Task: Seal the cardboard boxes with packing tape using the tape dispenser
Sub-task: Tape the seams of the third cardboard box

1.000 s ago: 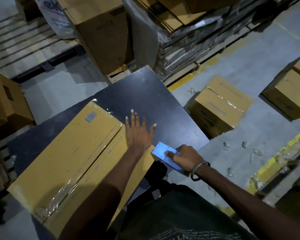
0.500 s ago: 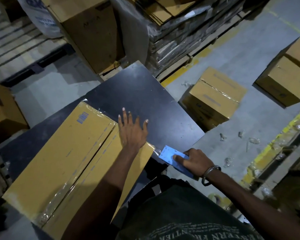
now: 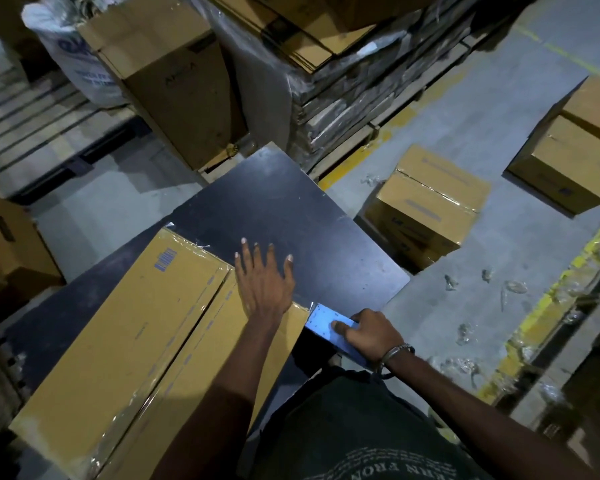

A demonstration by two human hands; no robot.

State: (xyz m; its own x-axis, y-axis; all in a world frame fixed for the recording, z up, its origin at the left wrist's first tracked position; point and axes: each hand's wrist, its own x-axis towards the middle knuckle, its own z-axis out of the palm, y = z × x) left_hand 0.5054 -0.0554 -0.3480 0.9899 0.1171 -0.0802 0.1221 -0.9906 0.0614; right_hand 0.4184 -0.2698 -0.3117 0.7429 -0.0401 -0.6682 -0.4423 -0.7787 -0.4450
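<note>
Blue tape dispenser (image 3: 329,327) at near-right corner of cardboard box (image 3: 136,341), w/ right hand (image 3: 369,336) curled round it, fingertip pressing top. Left hand (image 3: 262,282) flat on box's far-right edge, fingers spread wide over dark table (image 3: 291,209).

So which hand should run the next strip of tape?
The right hand: it already grips the blue tape dispenser at the box corner, while the left hand lies flat, steadying it.

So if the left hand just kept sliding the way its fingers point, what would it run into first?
Probably nothing soon. The left hand lies flat at the box edge, fingers pointing out over the bare dark table. The tall carton stands beyond the table's far end, though depth is hard to judge.
</note>
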